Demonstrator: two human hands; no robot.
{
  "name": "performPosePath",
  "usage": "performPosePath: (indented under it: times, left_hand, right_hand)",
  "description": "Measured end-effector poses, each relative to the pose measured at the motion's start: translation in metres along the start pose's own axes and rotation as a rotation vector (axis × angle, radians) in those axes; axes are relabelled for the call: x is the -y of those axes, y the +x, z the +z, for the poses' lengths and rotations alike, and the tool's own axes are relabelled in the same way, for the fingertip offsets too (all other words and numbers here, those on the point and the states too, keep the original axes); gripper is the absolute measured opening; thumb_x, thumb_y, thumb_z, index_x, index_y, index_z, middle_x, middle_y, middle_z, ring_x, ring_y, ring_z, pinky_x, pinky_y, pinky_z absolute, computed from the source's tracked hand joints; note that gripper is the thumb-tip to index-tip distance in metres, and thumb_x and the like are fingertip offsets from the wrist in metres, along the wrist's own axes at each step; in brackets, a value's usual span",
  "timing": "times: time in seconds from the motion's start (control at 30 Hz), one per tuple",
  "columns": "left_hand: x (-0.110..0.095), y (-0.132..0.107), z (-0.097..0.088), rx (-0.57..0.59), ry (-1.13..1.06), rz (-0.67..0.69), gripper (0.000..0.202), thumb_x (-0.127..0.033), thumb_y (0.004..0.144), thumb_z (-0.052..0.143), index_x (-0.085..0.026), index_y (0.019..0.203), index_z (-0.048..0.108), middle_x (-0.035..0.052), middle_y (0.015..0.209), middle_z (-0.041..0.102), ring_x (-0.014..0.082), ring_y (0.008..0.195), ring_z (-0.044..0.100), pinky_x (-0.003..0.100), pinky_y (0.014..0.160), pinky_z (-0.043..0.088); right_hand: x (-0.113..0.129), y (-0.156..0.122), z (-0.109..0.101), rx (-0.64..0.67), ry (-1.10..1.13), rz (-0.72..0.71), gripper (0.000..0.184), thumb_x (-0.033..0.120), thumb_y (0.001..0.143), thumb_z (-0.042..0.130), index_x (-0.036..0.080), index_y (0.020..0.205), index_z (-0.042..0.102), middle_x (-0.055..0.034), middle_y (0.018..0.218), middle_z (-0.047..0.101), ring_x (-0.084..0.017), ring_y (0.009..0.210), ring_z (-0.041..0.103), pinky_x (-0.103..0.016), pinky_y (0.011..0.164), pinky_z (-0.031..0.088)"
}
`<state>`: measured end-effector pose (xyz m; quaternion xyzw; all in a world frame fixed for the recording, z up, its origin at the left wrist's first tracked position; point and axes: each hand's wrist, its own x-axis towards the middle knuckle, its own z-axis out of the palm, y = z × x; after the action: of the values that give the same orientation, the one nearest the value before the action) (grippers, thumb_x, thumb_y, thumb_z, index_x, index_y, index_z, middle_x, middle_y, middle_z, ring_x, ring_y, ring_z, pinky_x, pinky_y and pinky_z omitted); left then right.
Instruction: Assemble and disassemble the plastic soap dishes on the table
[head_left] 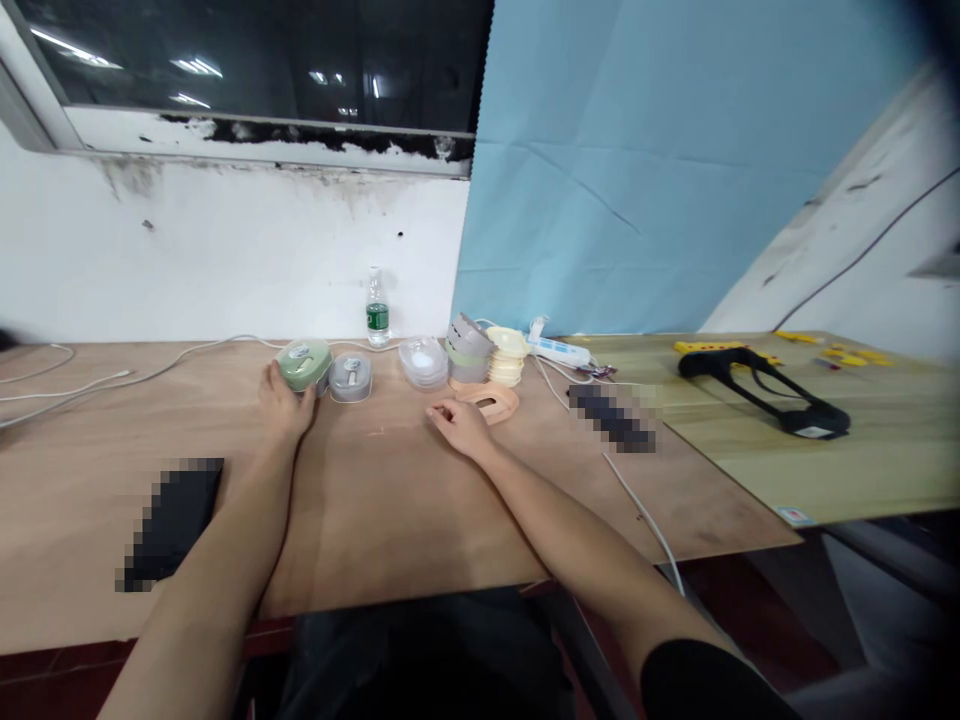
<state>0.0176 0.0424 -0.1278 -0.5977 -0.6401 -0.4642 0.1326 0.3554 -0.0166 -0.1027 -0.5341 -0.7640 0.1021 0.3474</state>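
Note:
My left hand (283, 402) is wrapped round the near side of a green lidded container (306, 364), thumb and fingers spread to either side of it. The container stands on the table. Just right of it is a grey lidded container (350, 377) of similar shape. My right hand (461, 427) lies low over the table with its fingers curled together and nothing visible in them. Right behind that hand is a flat peach oval piece with a slot (501, 404). Clear plastic pieces (424, 362), stacked grey and green cups (468, 350) and stacked cream pieces (507, 357) stand behind it.
A water bottle (377, 310) stands against the wall. A blurred dark object (176, 522) lies left of my left forearm, another (611, 418) at right. A power strip (559, 350) and white cables lie at the back. A black frame-shaped object (765, 390) rests on the right table.

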Motion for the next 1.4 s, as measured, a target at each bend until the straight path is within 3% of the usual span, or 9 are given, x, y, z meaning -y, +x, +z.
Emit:
performPosePath:
  times: [0.5, 0.83, 1.07, 1.4]
  left_hand:
    - [-0.005, -0.004, -0.002, 0.138, -0.012, -0.054, 0.104, -0.061, 0.073, 0.06, -0.01, 0.148, 0.01, 0.0251, 0.152, 0.014, 0.0419, 0.137, 0.021, 0.056, 0.108, 0.025]
    - [0.0, -0.009, 0.001, 0.028, -0.01, -0.047, 0.101, -0.061, 0.077, 0.055, -0.005, 0.148, 0.01, 0.0251, 0.152, 0.015, 0.0375, 0.14, 0.018, 0.051, 0.111, 0.021]
    - [-0.007, -0.01, -0.005, 0.059, -0.019, -0.073, 0.099, -0.058, 0.077, 0.058, -0.004, 0.147, 0.013, 0.0262, 0.151, 0.017, 0.0387, 0.139, 0.019, 0.052, 0.112, 0.021]
    - [-0.019, -0.004, -0.018, -0.055, -0.018, 0.03, 0.079, -0.044, 0.085, 0.054, -0.003, 0.143, 0.02, 0.026, 0.149, 0.022, 0.039, 0.136, 0.025, 0.055, 0.109, 0.024]
  right_hand:
    - [-0.002, -0.001, 0.001, 0.012, 0.018, -0.043, 0.025, 0.039, 0.087, 0.052, 0.023, 0.092, 0.071, -0.0007, 0.073, 0.069, -0.013, 0.064, 0.058, -0.024, 0.06, 0.036]
    - [0.001, -0.001, -0.002, -0.005, 0.063, -0.1, 0.028, 0.04, 0.089, 0.049, 0.023, 0.093, 0.07, -0.001, 0.076, 0.07, -0.014, 0.066, 0.059, -0.023, 0.061, 0.038]
    - [-0.012, 0.005, -0.025, -0.248, 0.052, -0.124, 0.033, 0.042, 0.091, 0.044, 0.02, 0.095, 0.069, -0.0027, 0.075, 0.068, -0.015, 0.069, 0.06, -0.024, 0.067, 0.04]
    - [-0.079, 0.019, -0.055, -0.568, -0.08, 0.3, 0.038, 0.045, 0.089, 0.041, 0.018, 0.094, 0.067, -0.0059, 0.078, 0.068, -0.02, 0.072, 0.058, -0.028, 0.065, 0.038]
